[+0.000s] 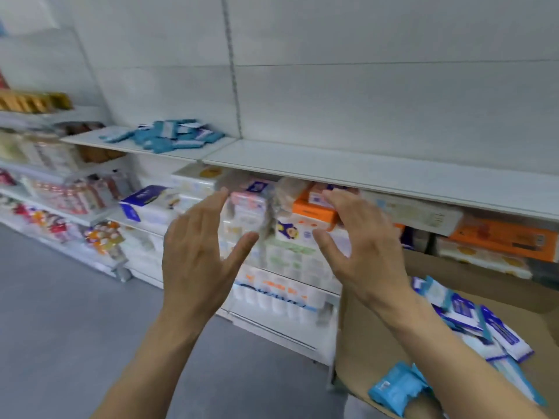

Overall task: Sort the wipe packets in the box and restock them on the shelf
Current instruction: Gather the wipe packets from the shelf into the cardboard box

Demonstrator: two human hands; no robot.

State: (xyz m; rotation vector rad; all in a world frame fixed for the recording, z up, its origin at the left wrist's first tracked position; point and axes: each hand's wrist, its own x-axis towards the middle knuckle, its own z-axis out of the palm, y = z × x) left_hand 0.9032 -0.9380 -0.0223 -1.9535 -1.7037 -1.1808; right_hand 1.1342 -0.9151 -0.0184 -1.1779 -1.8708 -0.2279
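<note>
two bare hands are raised in front of the shelving, palms facing each other, neither holding anything. the left hand (201,252) has its fingers straight and spread; the right hand (360,243) is likewise relaxed and empty. one cardboard box (378,334) sits at lower right, holding a loose heap of wipe packets (472,322), too jumbled to count, white-and-blue ones and light blue ones mixed. one pile of blue packets (169,136) lies on the white shelf (363,170), toward its left; blur prevents a count.
</note>
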